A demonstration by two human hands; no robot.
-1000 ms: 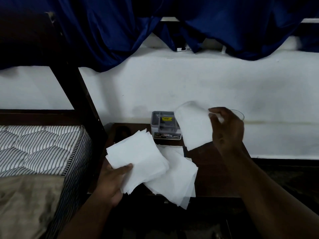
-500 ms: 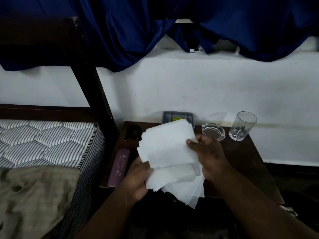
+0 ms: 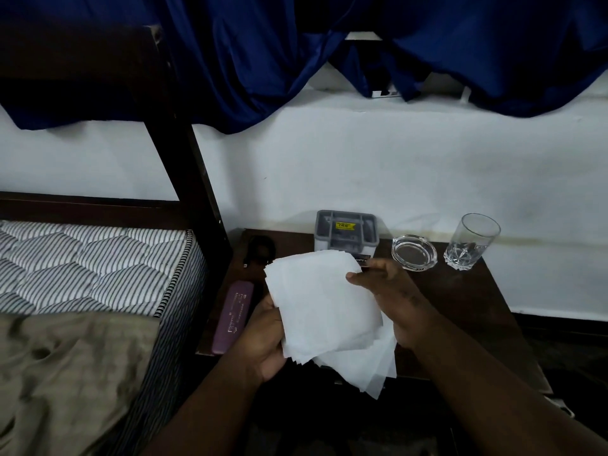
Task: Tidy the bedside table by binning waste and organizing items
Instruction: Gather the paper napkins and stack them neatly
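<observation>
A stack of white tissue sheets (image 3: 320, 304) is held above the front of the dark wooden bedside table (image 3: 467, 301). My left hand (image 3: 265, 340) grips the stack from below at its left edge. My right hand (image 3: 391, 297) presses on the stack's right side, thumb on top. More white sheets (image 3: 365, 366) lie under the stack and hang over the table's front edge. Behind the stack stands a grey plastic box (image 3: 345, 230) with a yellow label.
A glass ashtray (image 3: 414, 251) and a drinking glass (image 3: 471, 241) stand at the back right of the table. A purple case (image 3: 233, 315) and a small black object (image 3: 260, 250) lie at its left. A bed with a striped mattress (image 3: 98, 268) adjoins it.
My right hand brought a single sheet down from near the glass onto the stack in my left hand. Both hands now hold the gathered stack together. The camera has shifted left.
</observation>
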